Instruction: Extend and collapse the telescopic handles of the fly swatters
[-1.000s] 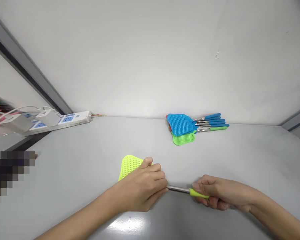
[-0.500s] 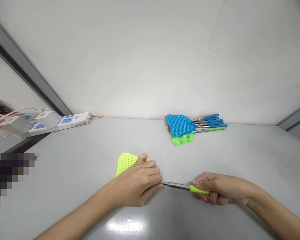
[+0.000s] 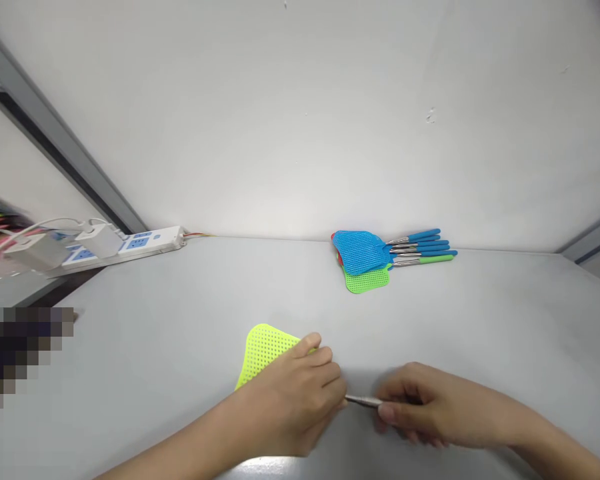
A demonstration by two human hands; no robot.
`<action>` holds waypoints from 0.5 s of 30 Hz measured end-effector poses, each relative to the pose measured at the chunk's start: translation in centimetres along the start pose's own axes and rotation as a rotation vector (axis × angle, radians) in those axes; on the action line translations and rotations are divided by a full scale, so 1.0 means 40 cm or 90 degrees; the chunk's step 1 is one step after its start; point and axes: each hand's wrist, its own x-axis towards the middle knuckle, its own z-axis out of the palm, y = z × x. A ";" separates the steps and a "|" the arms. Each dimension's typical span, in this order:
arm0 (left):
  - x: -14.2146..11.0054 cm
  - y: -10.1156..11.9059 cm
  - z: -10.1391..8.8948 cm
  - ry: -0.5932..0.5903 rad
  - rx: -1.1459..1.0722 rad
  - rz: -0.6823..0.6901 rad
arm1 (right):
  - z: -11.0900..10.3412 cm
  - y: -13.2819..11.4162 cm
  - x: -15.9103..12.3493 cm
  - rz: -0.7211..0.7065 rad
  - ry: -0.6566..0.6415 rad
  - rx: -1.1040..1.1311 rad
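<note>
A yellow-green fly swatter [image 3: 265, 347] lies on the grey table [image 3: 180, 313] in front of me, its mesh head pointing left. My left hand [image 3: 295, 400] is closed over the neck of the swatter where the head meets the metal rod [image 3: 363, 400]. My right hand [image 3: 420, 407] is closed round the handle end and hides it. Only a short piece of rod shows between the two hands.
A stack of blue and green fly swatters [image 3: 375, 257] lies at the back by the white wall, handles to the right. A white power strip [image 3: 125, 243] with plugs and cables sits at the back left. A blurred-out patch covers the left edge.
My hands have come closer together, so the visible rod between them is much shorter. The green handle is now covered by my right hand. The swatter sits slightly nearer to me.
</note>
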 end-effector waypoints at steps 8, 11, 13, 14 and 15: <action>0.008 0.030 0.029 -0.017 -0.025 0.037 | 0.064 -0.013 0.021 -0.089 0.067 -0.008; 0.008 0.035 0.030 -0.031 -0.029 0.027 | 0.068 -0.018 0.026 -0.086 0.113 -0.053; 0.007 0.036 0.029 -0.035 -0.024 0.020 | 0.065 -0.022 0.029 -0.088 0.109 -0.059; 0.006 0.036 0.029 -0.036 -0.022 0.018 | 0.063 -0.024 0.031 -0.090 0.103 -0.058; 0.006 0.036 0.029 -0.036 -0.019 0.017 | 0.060 -0.025 0.034 -0.090 0.098 -0.055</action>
